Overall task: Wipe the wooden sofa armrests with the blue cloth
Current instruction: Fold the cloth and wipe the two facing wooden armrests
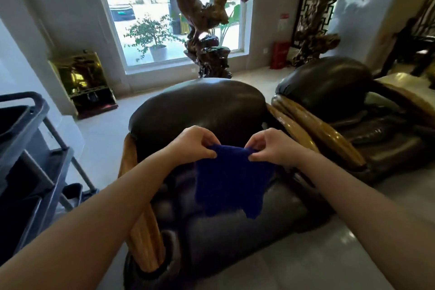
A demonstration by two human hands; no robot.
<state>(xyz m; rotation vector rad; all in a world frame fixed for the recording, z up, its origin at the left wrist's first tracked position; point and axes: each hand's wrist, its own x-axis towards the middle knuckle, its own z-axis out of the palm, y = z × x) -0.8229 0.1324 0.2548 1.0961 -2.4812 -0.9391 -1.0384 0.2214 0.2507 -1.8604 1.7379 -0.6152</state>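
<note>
A dark blue cloth [231,183] hangs in front of me over the seat of a dark leather sofa chair [200,110]. My left hand [194,145] pinches its top left corner and my right hand [270,146] pinches its top right corner. The chair's light wooden left armrest [143,226] runs down under my left forearm. Its wooden right armrest [294,132] shows behind my right hand. The cloth touches neither armrest.
A second leather chair [329,82] with wooden armrests [329,134] stands at the right. A dark grey cleaning cart [26,148] is at the left. A wooden rooster carving [207,14] stands before the window, a gold cabinet [82,80] at the back left.
</note>
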